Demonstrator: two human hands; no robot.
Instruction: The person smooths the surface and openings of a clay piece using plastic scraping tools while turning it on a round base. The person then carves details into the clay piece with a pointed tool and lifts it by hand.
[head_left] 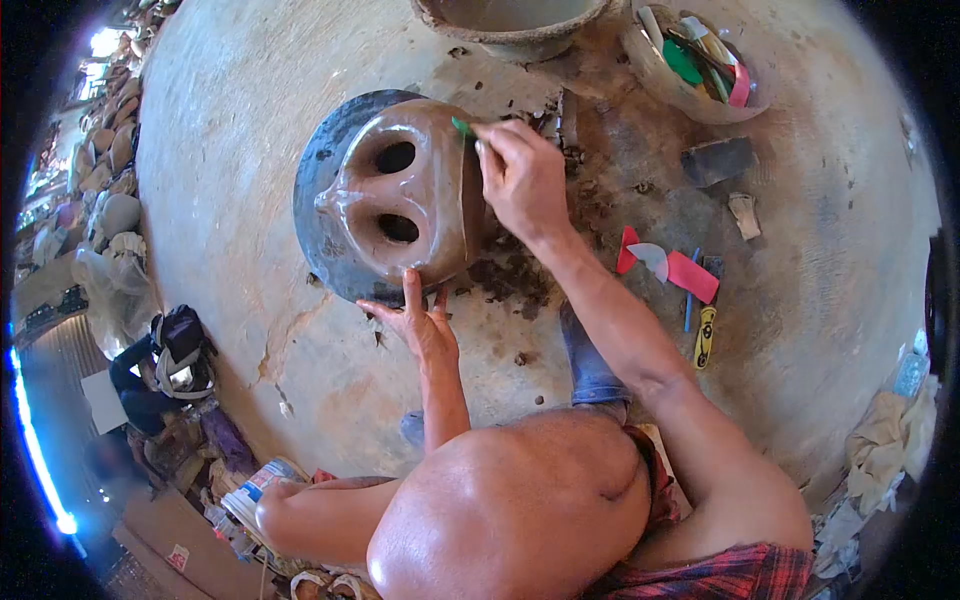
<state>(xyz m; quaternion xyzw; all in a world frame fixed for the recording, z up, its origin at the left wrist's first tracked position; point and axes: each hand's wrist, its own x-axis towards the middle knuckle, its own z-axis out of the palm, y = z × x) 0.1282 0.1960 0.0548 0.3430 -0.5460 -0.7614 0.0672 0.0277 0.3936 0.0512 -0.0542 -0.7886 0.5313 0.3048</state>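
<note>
A wet brown clay piece (400, 195) with two round holes sits on a dark round turntable (320, 170) in the middle of the view. My right hand (522, 180) pinches a small green scraper (461, 127) against the piece's upper right edge. My left hand (418, 318) rests with spread fingers against the lower edge of the clay piece and the turntable rim.
A clay bowl (515, 25) stands at the top. Right of it, a bowl (690, 85) holds several tools. A dark block (718, 160), red and white scrapers (668, 265) and a yellow knife (705, 335) lie on the right. My bare knee (520, 500) is below.
</note>
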